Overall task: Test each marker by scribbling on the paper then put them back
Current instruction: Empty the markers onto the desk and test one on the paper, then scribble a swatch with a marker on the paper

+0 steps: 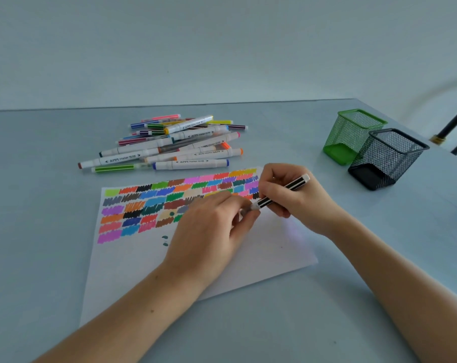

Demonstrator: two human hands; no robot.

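Head view showed both hands meeting over the right part of the paper [248,258], which lay flat on the pale tabletop [51,258]. The right hand [292,195] had its fingers curled round a black-and-white striped marker [281,192], holding it tilted, its white end cap up and to the right and its lower end pointing down-left. The left hand [211,231] pinched that lower end between thumb and fingertips, where a pale cap [249,209] sat; whether the cap was on or partly off could not be told. The upper part of the paper was covered in rows of colored scribbles [148,205], and a few small teal dots sat just below them, beside the left hand. Beyond the paper, toward the wall, a pile of markers [169,142] lay loose on the tabletop, thick white-barreled ones mixed with thin striped ones, a green striped one at the near left edge. To the right, well apart from the pile, stood two mesh cups: a green cup [353,134] farther back and a black cup [387,158] just in front of it, touching or nearly so.
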